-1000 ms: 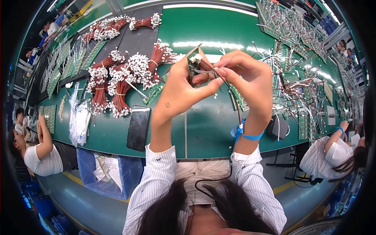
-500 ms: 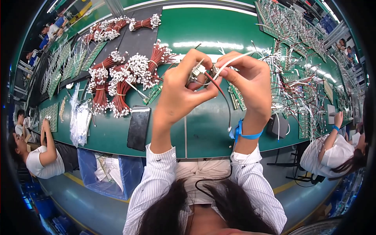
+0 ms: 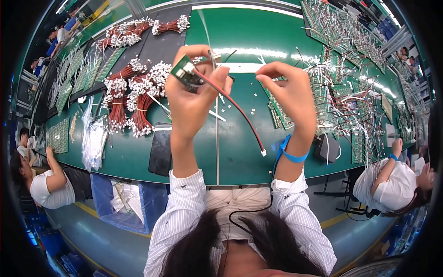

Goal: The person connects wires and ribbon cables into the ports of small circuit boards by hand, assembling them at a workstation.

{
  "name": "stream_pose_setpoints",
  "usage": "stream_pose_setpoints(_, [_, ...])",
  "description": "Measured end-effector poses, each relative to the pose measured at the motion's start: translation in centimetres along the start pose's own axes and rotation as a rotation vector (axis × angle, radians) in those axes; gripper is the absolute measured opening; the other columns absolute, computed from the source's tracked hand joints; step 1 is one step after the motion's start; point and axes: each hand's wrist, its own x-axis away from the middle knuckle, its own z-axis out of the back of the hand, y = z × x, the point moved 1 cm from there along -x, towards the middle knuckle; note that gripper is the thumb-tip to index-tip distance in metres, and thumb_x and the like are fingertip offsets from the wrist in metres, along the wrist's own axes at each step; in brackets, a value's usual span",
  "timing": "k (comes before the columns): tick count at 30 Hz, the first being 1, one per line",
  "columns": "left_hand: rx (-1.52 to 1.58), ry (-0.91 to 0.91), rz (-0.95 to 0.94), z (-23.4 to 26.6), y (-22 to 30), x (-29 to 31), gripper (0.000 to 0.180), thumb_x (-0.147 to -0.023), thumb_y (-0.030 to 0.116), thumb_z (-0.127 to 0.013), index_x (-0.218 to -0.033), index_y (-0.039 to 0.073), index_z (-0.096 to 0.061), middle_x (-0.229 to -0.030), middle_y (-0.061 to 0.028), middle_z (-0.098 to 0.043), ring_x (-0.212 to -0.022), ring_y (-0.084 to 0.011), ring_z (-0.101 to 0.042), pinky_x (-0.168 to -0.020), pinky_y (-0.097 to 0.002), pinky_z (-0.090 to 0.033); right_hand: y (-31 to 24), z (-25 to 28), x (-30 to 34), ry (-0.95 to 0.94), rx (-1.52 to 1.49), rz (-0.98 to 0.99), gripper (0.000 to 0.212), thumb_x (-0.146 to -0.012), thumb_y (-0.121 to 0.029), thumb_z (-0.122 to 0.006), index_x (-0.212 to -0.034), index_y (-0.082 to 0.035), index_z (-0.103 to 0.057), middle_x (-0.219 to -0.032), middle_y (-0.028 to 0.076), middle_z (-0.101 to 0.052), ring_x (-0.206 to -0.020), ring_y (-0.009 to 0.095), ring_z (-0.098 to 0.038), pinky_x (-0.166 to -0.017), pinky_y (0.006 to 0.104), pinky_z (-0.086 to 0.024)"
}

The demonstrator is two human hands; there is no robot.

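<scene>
My left hand (image 3: 191, 101) is closed around a small green circuit board (image 3: 182, 69), held up over the workbench. A red-and-black cable (image 3: 235, 106) runs from a white socket on the board, and its free end with a small white plug hangs to the right. A pale wire (image 3: 204, 27) rises from the same hand, blurred at its top. To the right, my right hand (image 3: 293, 94) is raised with fingers bent and thumb and forefinger slightly apart; nothing shows between them. A blue strap circles that wrist.
Bundles of brown-red cables with white plugs (image 3: 117, 108) lie left on the green bench (image 3: 194, 161), near a black phone (image 3: 160, 150) and clear bags (image 3: 94, 143). Wired circuit boards (image 3: 344, 97) crowd the right. A blue bin (image 3: 154, 203) stands below; co-workers sit at both sides.
My hands have drawn apart, the left moving left with the board, now turned to show its socket. My right hand has let go of the white wire. The cable swung out lower.
</scene>
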Motion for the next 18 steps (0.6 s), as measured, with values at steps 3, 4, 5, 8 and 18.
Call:
stream_pose_setpoints(3, [0.183, 0.058, 0.146, -0.8, -0.6, -0.2, 0.022, -0.083, 0.005, -0.061, -0.098, -0.002, -0.045, -0.054, -0.001, -0.05, -0.05, -0.0068, -0.05, -0.047, -0.0186, -0.035, 2.2, -0.4, -0.7, -0.109, 0.399, 0.051, 0.011, -0.073, -0.002, -0.063, -0.083, 0.002, -0.062, -0.076, 0.01, -0.064, -0.066, 0.015, -0.062, -0.062, 0.0266, -0.049])
stream_pose_setpoints(4, [0.183, 0.059, 0.145, -0.6, -0.7, -0.3, 0.022, -0.083, 0.005, -0.061, -0.098, -0.002, -0.045, -0.054, -0.001, -0.05, -0.05, -0.0068, -0.05, -0.047, -0.0186, -0.035, 2.5, -0.4, -0.6, -0.11, 0.399, 0.053, 0.011, -0.073, -0.002, -0.063, -0.083, 0.002, -0.062, -0.076, 0.01, -0.064, -0.066, 0.015, -0.062, -0.062, 0.0266, -0.049])
stream_pose_setpoints(5, [0.132, 0.036, 0.156, -0.3, -1.0, -0.4, 0.02, -0.085, 0.01, -0.059, -0.097, -0.001, -0.047, -0.057, -0.0015, -0.05, -0.049, -0.0092, -0.051, -0.045, -0.0197, -0.034, 2.7, -0.5, -0.5, -0.072, 0.484, 0.097, 0.013, -0.073, -0.003, -0.063, -0.086, 0.001, -0.063, -0.075, 0.009, -0.064, -0.066, 0.015, -0.062, -0.061, 0.0266, -0.049])
stream_pose_setpoints(8, [0.095, 0.021, 0.199, -0.1, -1.5, -0.7, 0.018, -0.088, 0.014, -0.056, -0.095, 0.0, -0.049, -0.059, -0.0011, -0.048, -0.05, -0.0107, -0.054, -0.042, -0.0216, -0.034, 1.2, -0.5, -0.4, 0.028, 0.45, 0.203, 0.018, -0.073, -0.004, -0.064, -0.091, -0.002, -0.063, -0.073, 0.008, -0.063, -0.062, 0.016, -0.06, -0.058, 0.0273, -0.047])
stream_pose_setpoints(18, [0.126, -0.086, 0.387, -1.0, -1.9, -0.2, 0.022, -0.08, 0.01, -0.065, -0.093, 0.001, -0.05, -0.062, 0.0, -0.054, -0.052, -0.0063, -0.052, -0.046, -0.02, -0.039, -3.4, -1.5, 1.2, 0.139, -0.025, 0.39, 0.018, -0.081, -0.002, -0.058, -0.098, -0.003, -0.063, -0.075, 0.008, -0.063, -0.062, 0.013, -0.06, -0.057, 0.0243, -0.047])
